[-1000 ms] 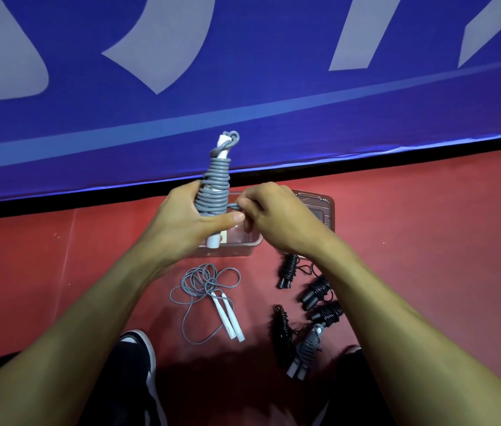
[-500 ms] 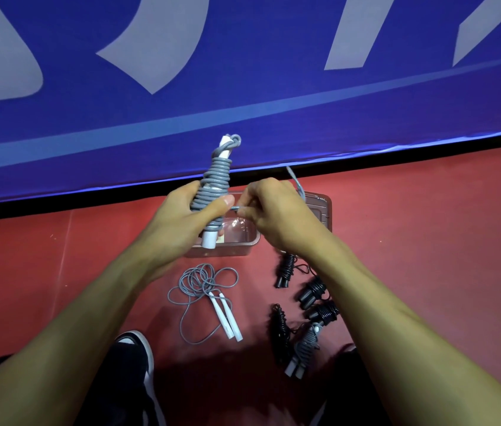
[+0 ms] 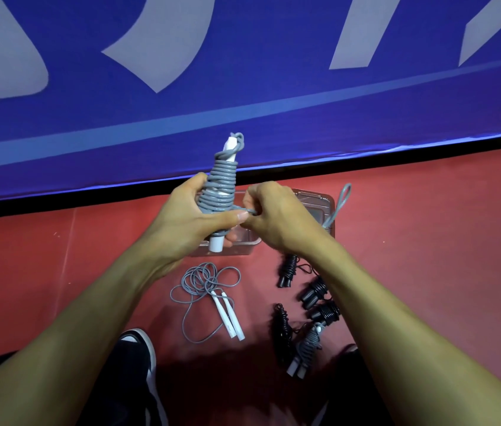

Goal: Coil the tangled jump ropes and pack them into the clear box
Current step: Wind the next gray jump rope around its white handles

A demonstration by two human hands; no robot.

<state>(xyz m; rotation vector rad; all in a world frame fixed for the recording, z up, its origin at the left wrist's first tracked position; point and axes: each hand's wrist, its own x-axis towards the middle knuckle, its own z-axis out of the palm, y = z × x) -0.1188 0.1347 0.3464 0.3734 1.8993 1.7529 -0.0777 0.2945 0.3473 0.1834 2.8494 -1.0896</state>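
My left hand [image 3: 187, 222] clamps the grey rope bundle [image 3: 220, 186] upright so the wraps don't slip — right hand [image 3: 277, 216] pinches the loose end [image 3: 337, 207] to tuck it, above the clear box [image 3: 320, 204].

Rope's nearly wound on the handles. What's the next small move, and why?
Probably pull the loose end loop snug with the right hand to lock the wrap: the left hand grips the coiled grey rope, only that short loop remains free, and the clear box waits behind.

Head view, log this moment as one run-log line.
left hand: grips gray coil | right hand: pinches rope end, loop free | box: behind hands | loose gray rope: on floor
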